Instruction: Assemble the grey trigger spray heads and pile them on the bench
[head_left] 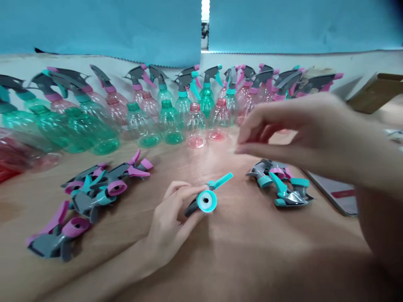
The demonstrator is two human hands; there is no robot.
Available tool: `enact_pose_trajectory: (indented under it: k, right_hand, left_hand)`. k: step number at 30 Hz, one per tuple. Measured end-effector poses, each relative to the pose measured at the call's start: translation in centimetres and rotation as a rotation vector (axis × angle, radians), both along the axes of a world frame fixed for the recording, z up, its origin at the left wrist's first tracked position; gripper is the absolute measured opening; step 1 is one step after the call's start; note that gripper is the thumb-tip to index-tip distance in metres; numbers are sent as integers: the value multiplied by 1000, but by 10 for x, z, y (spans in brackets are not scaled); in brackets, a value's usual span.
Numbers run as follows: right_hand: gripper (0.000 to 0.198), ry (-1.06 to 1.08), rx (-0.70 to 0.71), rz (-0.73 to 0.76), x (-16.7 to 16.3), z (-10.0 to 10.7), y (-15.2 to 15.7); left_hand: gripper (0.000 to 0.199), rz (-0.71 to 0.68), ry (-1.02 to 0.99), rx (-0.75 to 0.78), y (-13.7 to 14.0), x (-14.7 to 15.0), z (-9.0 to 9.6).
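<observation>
My left hand is closed around a grey and turquoise spray trigger head, low over the middle of the table. The open underside of its turquoise collar faces me, showing a white disc with a dark hole, and the turquoise lever points up to the right. My right hand is raised to the right, thumb and fingers pinched together and smeared by motion. Something pale may be at its fingertips, too blurred to name. Below it lies a small pile of grey, turquoise and pink spray heads.
More loose spray heads lie on the left. Behind stand several uncapped green bottles and pink bottles, with capped spray bottles along the wall. A flat grey object and a cardboard box are at right.
</observation>
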State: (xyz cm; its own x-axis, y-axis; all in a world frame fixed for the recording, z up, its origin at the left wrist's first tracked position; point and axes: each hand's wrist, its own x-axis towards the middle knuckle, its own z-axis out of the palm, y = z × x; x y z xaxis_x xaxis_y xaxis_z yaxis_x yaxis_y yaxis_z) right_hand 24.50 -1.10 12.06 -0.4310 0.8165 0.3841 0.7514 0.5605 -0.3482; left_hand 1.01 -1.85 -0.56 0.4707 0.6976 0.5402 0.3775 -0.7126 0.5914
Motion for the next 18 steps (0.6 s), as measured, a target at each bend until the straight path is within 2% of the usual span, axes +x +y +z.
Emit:
enact_pose_trajectory:
  k: [6,12,18]
  right_hand:
    - [10,39,102,-77,22,13,-6]
    - [15,-86,85,-39,21,10,-2]
    - [16,-150,50,-24,18,6,0]
  left_hand:
    - [26,15,42,11,2,0,3]
    - [32,21,87,82,4,0,4]
    - [27,178,370,195,7,-27,2]
